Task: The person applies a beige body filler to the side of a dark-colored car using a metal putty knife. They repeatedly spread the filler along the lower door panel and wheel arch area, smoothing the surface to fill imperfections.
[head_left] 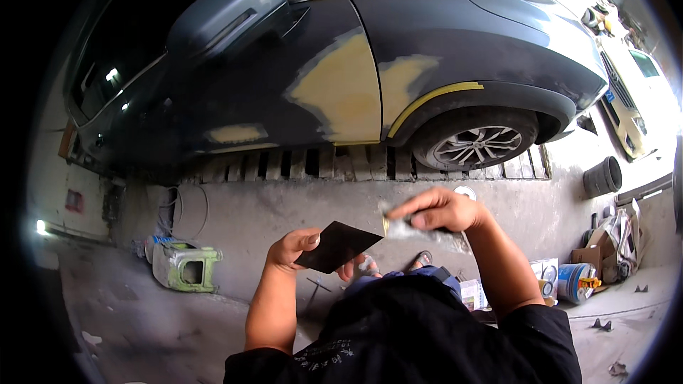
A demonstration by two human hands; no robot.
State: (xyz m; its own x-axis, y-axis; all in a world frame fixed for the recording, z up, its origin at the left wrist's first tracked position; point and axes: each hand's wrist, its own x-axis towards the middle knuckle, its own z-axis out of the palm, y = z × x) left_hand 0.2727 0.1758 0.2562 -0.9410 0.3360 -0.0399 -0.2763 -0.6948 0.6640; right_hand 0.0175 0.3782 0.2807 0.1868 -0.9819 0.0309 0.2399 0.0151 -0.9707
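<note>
A thin, dark, four-cornered flat sheet (339,247) is tilted in front of my body. My left hand (296,247) grips it at its left edge, thumb on top and other fingertips showing below it. To the right, my right hand (442,210) is closed with the index finger reaching left, close to the sheet's right corner. Under its fingers is a blurred greyish thing (427,233) with a dark part and a yellowish edge; its kind cannot be made out. Beyond stands a dark grey car (469,43), with pale yellow filler patches (341,92) on door and fender.
Yellow tape (430,99) lines the wheel arch above the front wheel (478,148). A green-stained stool (186,266) lies at left. On the right are a black bucket (602,177), a blue-and-white can (576,283), cardboard boxes (589,256) and a white vehicle (633,99).
</note>
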